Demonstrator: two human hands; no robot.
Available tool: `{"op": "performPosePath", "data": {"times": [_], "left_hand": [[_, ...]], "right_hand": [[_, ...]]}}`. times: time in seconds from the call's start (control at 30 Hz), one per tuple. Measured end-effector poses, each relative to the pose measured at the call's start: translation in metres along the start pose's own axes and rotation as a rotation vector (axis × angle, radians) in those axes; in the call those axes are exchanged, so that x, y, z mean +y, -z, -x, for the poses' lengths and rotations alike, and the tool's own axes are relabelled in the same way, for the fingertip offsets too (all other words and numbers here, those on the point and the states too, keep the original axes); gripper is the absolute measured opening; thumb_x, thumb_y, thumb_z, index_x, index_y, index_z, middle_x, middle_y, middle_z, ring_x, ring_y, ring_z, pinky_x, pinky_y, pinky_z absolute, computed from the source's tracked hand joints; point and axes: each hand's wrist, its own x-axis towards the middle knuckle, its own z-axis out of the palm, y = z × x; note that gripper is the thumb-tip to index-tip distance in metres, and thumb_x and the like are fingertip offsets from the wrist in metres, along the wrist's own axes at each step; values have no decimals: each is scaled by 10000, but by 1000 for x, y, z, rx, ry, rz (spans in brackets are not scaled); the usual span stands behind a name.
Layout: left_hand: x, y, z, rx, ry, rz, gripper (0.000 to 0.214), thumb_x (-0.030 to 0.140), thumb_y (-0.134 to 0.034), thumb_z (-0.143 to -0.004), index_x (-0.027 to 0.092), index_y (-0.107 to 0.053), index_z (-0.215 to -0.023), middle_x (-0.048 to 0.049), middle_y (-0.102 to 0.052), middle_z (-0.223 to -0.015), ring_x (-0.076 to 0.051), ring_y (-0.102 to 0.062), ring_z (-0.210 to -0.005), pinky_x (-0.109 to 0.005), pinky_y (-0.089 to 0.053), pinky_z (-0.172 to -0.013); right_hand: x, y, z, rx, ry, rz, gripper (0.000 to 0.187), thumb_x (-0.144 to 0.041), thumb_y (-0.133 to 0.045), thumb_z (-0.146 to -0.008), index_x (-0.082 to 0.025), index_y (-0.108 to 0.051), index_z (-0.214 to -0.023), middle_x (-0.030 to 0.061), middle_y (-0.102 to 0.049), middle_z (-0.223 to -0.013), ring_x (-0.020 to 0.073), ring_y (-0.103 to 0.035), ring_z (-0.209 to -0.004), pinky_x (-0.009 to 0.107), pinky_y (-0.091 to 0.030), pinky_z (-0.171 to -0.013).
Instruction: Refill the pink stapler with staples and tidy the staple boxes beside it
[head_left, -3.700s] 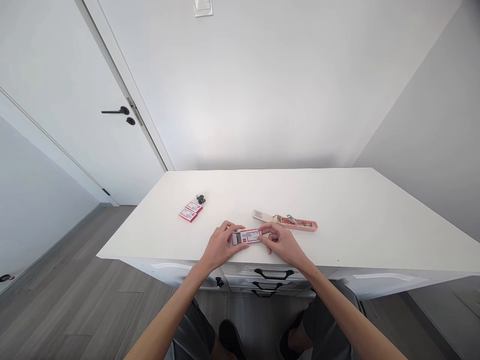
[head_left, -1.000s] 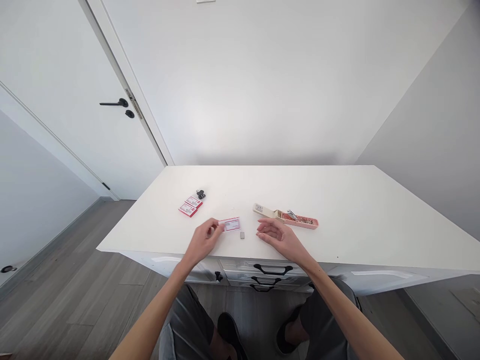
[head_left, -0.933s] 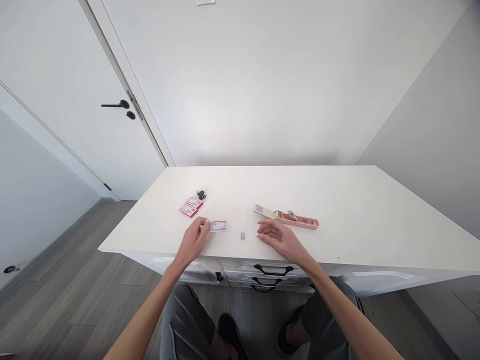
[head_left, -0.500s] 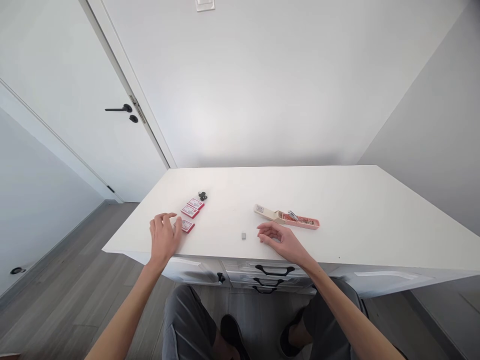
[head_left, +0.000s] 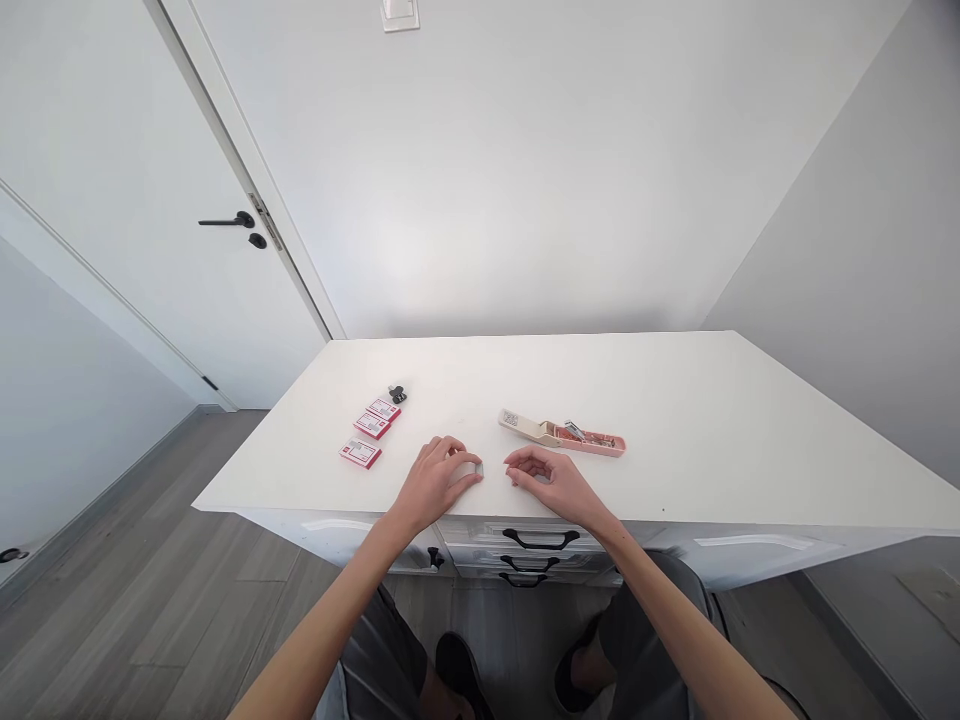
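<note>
Fingers [head_left: 467,457] of the left hand [head_left: 431,484] stand slightly parted about a small grey block [head_left: 479,469] at the bench [head_left: 690,430], thumb on the near side, forefinger on the far; whether they grip it, I cannot tell. Right hand [head_left: 553,482]: just beside, loosely curled, thumb and forefinger a little apart, nothing visible held. Step in hand, as judged: taking up the block. Next move appears to require an even pinch, keeping the block whole.
</note>
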Motion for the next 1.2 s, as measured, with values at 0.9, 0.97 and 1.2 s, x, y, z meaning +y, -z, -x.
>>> {"op": "performPosePath", "data": {"times": [0.9, 0.97, 1.2], "left_hand": [[48, -8, -35, 132, -61, 364, 344, 446, -635, -988, 289, -644, -1293, -72, -664, -1183, -226, -635, -1101, -408, -508, -992], [50, -6, -36, 103, -5, 457, 319, 456, -639, -982, 293, -686, -1251, -64, -670, -1149, -217, -647, -1061, -391, -519, -969], [54, -3, -40, 64, 110, 590, 278, 496, -641, -963, 262, -756, -1060, -66, -709, -1087, -219, -646, -1019, -349, -521, -837]], "right_hand": [[-2, 9, -5, 14, -32, -237, 487, -638, -621, -939, -222, -660, -1189, -22, -627, -681, 172, -601, -655, 339, -517, -696], [-2, 9, -5, 20, -28, -274, 504, -645, -638, -926, -229, -609, -1209, -26, -636, -701, 166, -590, -637, 335, -508, -675], [-3, 9, -5, -25, -28, -316, 484, -655, -647, -919, -234, -572, -1147, -5, -685, -770, 160, -606, -644, 336, -515, -675]]}}
